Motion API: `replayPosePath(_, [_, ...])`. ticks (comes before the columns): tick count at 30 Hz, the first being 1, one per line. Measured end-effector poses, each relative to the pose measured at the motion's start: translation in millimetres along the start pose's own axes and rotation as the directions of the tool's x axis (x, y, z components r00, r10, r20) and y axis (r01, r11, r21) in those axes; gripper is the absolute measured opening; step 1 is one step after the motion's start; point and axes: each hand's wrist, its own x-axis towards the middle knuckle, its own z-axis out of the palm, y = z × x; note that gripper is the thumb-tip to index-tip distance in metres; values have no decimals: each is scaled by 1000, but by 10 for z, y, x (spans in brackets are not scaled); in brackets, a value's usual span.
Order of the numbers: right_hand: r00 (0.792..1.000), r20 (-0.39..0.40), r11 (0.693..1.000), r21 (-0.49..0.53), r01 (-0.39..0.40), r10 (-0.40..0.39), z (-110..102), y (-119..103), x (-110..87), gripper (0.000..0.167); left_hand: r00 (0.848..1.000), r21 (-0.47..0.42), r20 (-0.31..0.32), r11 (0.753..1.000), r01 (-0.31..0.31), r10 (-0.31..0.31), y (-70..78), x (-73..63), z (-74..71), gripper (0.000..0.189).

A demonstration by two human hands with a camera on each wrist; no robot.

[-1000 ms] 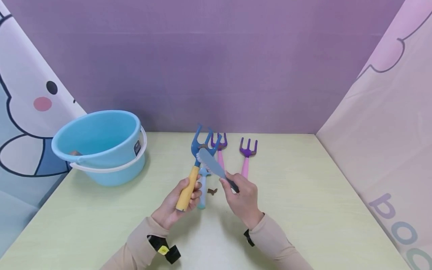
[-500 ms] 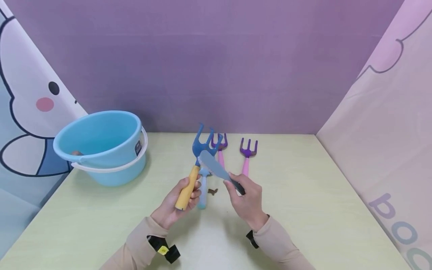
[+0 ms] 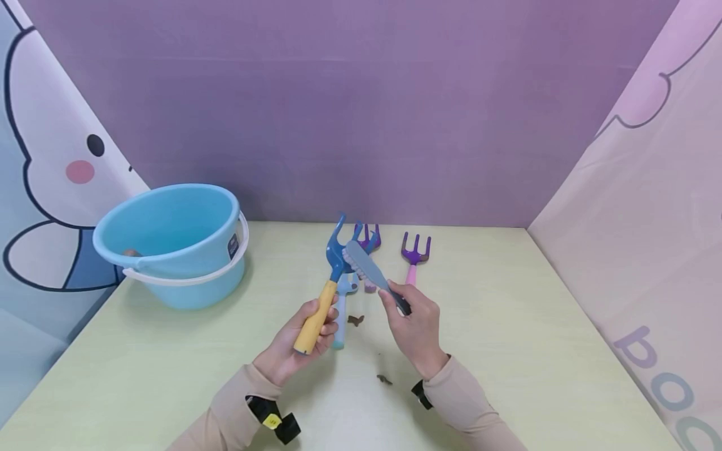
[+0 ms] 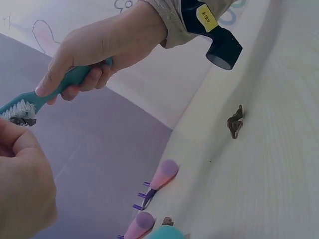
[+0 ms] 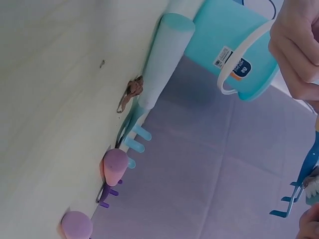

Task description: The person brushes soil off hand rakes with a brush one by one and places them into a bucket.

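My left hand (image 3: pixel 287 344) grips the yellow handle of a blue garden hand fork (image 3: pixel 316 322), held up with its tines pointing away. In my right hand (image 3: pixel 417 329) is a scrubbing brush (image 3: pixel 366 266), gripped by its dark handle. Its white bristles (image 4: pixel 22 109) lie against the fork's head, and a dark clump (image 4: pixel 25 121) shows at them in the left wrist view. Below the held fork, a light blue hand fork (image 3: pixel 341 319) lies on the table. Brown clumps lie nearby, one beside the light blue handle (image 3: pixel 355 320) and another piece (image 3: pixel 384 379) nearer me.
Two purple forks with pink handles lie farther back, one behind the blue tines (image 3: pixel 369 238) and one to the right (image 3: pixel 415 255). At the left stands a light blue bucket (image 3: pixel 188 294) with a basin (image 3: pixel 169 266) tilted on top. A purple backdrop (image 3: pixel 395 125) rises behind the table.
A dark piece now lies on the table between my wrists. The blue fork's head has turned and dipped slightly. My right hand has shifted a little right, and the brush head has moved up.
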Motion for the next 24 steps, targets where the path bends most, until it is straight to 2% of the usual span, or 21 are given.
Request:
replayPosePath(15, [999, 29, 1000, -15, -22, 22, -41, 24, -25, 18, 1000, -4, -5, 1000, -9, 9, 31, -4, -7, 24])
replayPosePath(24, [999, 21, 999, -40, -24, 25, -86, 67, -35, 18, 997, -25, -70, 1000, -14, 12, 76, -20, 19, 25])
